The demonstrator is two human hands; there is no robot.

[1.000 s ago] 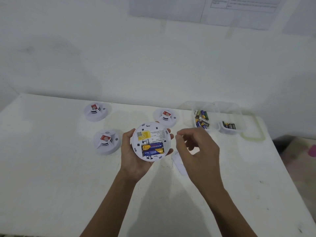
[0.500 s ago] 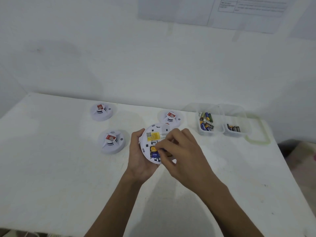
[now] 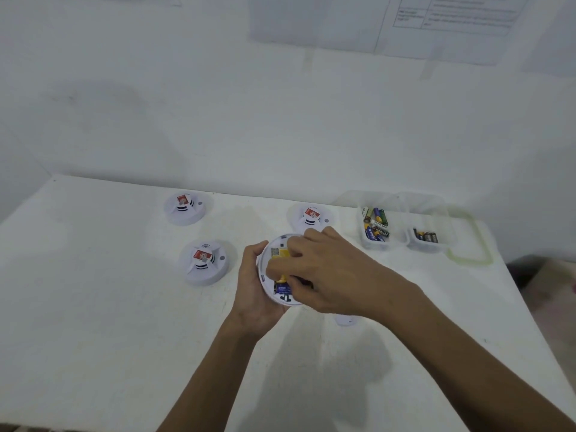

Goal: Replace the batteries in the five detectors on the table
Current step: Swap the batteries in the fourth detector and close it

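Nearest, above the table (image 3: pixel 93 307): left hand (image 3: pixel 252 291) cups the open detector (image 3: pixel 274 269) by its rim; right hand (image 3: pixel 324 272) fingers pinch at a battery (image 3: pixel 282 288) in the bay. Light, rigid plastic, so lever the battery's end. Beyond: 3 closed detectors (image 3: pixel 204 263), then battery tubs (image 3: pixel 375 227).

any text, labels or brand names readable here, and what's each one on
None can be quoted.
Paper sheets taped to the wall: printed table, too blurred.
Yellow sticker on the held round white detector: too small.
Red labels on the white detectors lying on the table: only a logo.
Battery wrappers in the clear tubs: unreadable.
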